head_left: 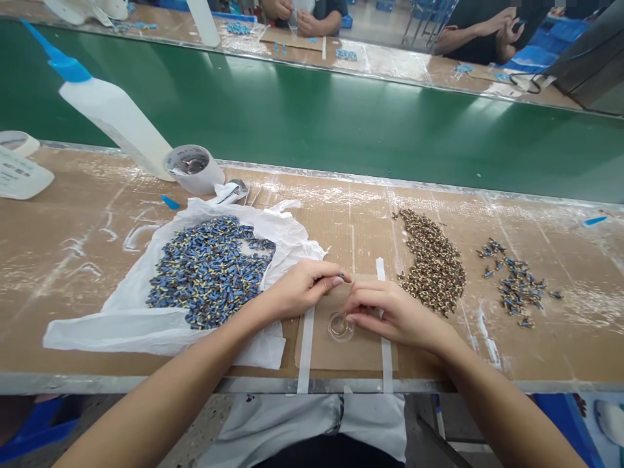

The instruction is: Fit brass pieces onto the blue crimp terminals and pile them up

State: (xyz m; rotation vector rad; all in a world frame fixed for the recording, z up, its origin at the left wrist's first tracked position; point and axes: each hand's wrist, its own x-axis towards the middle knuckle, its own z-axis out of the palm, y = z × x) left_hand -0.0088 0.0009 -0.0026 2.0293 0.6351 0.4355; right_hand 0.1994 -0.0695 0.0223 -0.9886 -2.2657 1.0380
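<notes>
A tiny bluish piece (341, 276) is pinched between the thumb and forefinger of the left hand (308, 286), above a flat brown cardboard sheet (322, 354) edged with pale tape strips (305, 351). The right hand (390, 309) is curled near a clear, round dish (340, 327); whether anything is gripped there cannot be told. Slim blue-and-yellow pieces (209, 273) are heaped on crumpled white sheeting (124, 292); at right, grainy brown-and-gold pieces (433, 263) are spread in a crescent.

Nothing can be read clearly: print on the white container (23, 179), far left, and tape roll (208, 175), left of centre, is blurred.
</notes>
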